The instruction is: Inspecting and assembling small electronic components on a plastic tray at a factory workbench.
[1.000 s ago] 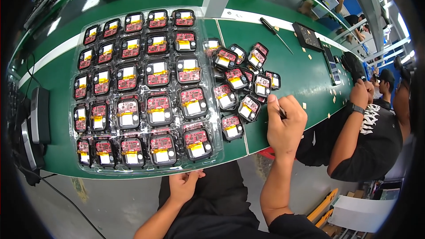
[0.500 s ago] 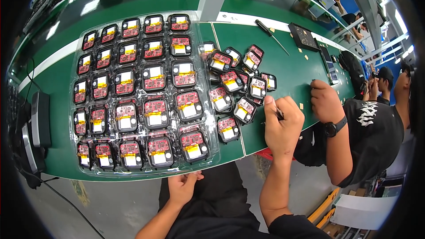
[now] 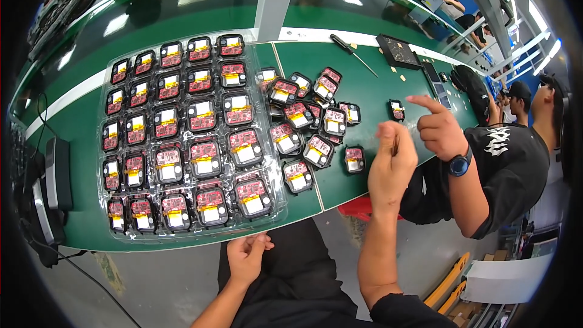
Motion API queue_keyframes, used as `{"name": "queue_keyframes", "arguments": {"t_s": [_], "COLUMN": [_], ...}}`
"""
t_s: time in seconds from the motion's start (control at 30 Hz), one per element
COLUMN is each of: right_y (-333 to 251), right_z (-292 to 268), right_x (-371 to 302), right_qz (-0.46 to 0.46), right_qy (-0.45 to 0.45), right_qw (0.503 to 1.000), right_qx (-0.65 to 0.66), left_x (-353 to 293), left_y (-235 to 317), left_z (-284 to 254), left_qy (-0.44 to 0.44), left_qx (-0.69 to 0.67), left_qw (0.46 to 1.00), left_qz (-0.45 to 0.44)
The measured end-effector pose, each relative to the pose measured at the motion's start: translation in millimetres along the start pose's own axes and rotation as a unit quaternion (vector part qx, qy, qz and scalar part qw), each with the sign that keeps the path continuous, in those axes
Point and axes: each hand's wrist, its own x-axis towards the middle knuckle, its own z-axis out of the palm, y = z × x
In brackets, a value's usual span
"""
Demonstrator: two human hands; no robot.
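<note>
Cases (image 3: 319, 150), black and red, lie heaped on the green table (image 3: 333, 197) to the right of the clear tray (image 3: 276, 206), whose pockets hold more in rows. One case (image 3: 354, 159) sits apart from the heap, just left of the right hand (image 3: 393, 167); another case (image 3: 396, 109) lies just beside a co-worker's hand (image 3: 440, 129).

The right hand hangs over the table's near side, thumb raised, fingers curled; no case shows in it, though I cannot tell whether it pinches something small. The left hand (image 3: 246, 256) is low, just off the table's near edge, fingers bent (its inner side is hidden, so I cannot tell if anything is held).

By the look of it, the step in hand is a gap between handling one case and another. Picking up the nearest would call for spread right fingers, a short shift left, and a grip on its rim.
</note>
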Motion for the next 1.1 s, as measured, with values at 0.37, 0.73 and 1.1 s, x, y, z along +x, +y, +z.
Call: {"name": "queue_keyframes", "arguments": {"t_s": [0.37, 0.73, 1.1], "right_y": [41.8, -72.4, -66.9], "right_z": [-24.9, -51.9, -28.6], "right_x": [24.0, -110.7, -140.9], "right_qz": [0.036, -0.081, -0.034], "right_qy": [-0.075, -0.353, -0.434], "right_qw": [0.975, 0.910, 0.872], "right_qx": [-0.206, 0.200, 0.225], "left_x": [-3.1, -32.8, -38.0], "left_y": [1.6, 56.1, 70.8], "left_z": [-4.1, 5.5, 5.6], "left_qy": [0.003, -0.137, -0.023], "left_qx": [-0.009, -0.195, -0.209], "left_qw": [1.000, 0.969, 0.978], "left_qz": [-0.004, 0.065, -0.004]}}
